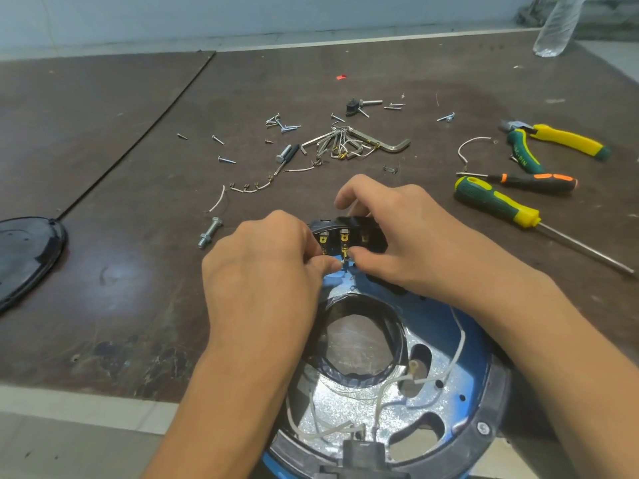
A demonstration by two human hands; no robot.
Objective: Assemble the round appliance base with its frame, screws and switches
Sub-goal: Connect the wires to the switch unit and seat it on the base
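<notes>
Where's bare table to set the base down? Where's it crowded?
Free: table between black cover and bolt; far strip behind the screws, left of the bottle. Crowded: screws and wires mid-table, screwdrivers and pliers at right.

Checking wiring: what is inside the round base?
White wires on silvery lining, a black ring round the hole, switch block at the far edge. Left hand and right hand cover the rest.

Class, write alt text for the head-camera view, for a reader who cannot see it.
Two hands work at the far edge of a round blue appliance base: the left hand pinches a wire connector at the black switch block, which the right hand grips. Loose screws, screwdrivers and pliers lie on the brown table beyond.
</notes>
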